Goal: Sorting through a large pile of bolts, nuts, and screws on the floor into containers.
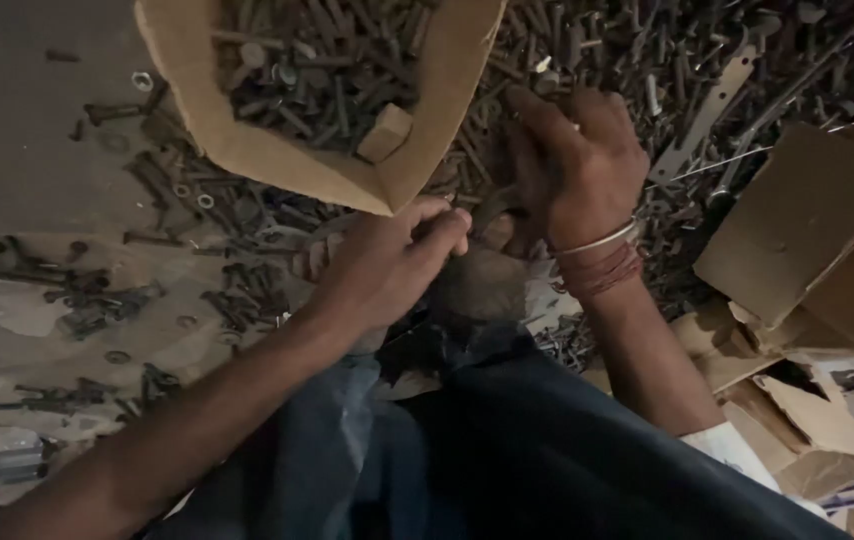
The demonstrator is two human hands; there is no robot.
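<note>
Dusty grey floor point(17, 150) is seen on the left, with dark bolts and small washers scattered over it. A very big pile of bolts point(647, 60) is spread across the top and the right of the view. An open cardboard box point(287, 160) is set at the top, just above the hands, and it is filled with more dark bolts. A small wooden block point(387, 133) is seen lying on the bolts near the box's front corner.

The left hand point(387, 262) is held just under the box's front corner. Its fingers are curled and pinched together near the thumb. Something small may be held there, but it cannot be told what, because the spot is dark and blurred. The right hand point(572, 165) is laid on the pile beside the box, palm down, with its fingers pushed in among the bolts. It cannot be told if anything is gripped by it. A metal bangle point(602, 240) and red threads point(602, 270) are worn on the right wrist.

Dark blue trousers point(507, 450) are seen below the hands. Torn brown cardboard pieces point(797, 230) are piled on the right. A flat metal strip point(707, 110) with holes is laid across the pile near the right hand.
</note>
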